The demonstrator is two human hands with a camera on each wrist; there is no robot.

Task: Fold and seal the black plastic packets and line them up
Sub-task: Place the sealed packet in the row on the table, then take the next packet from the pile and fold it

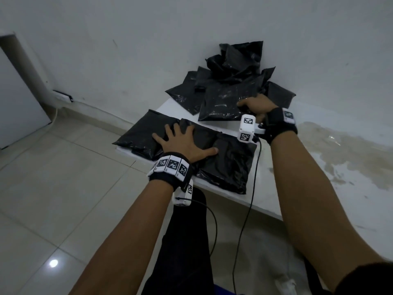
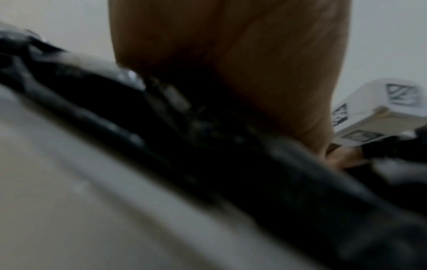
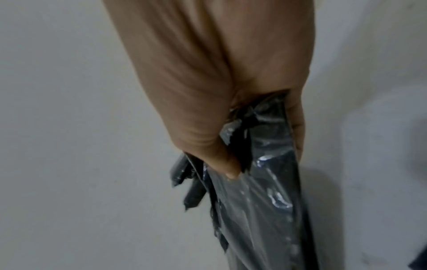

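A: Left hand [image 1: 185, 145]?
B: Fingers spread flat, pressing the row of folded black plastic packets [image 1: 225, 165] at the white table [image 1: 263, 201] front.
A: Right hand [image 1: 256, 107]?
B: Thumb & fingers pinch a glossy black plastic packet [image 1: 223, 105] off the rear pile.

No words, brands or numbers can be read anywhere. The only signs are black-and-white square code markers: a row of them on the left wristband [image 1: 170, 167], more on the white camera block [image 1: 246, 128] at the right wrist and on the right wristband [image 1: 288, 116]. The packets [image 1: 227, 103] carry no legible print.
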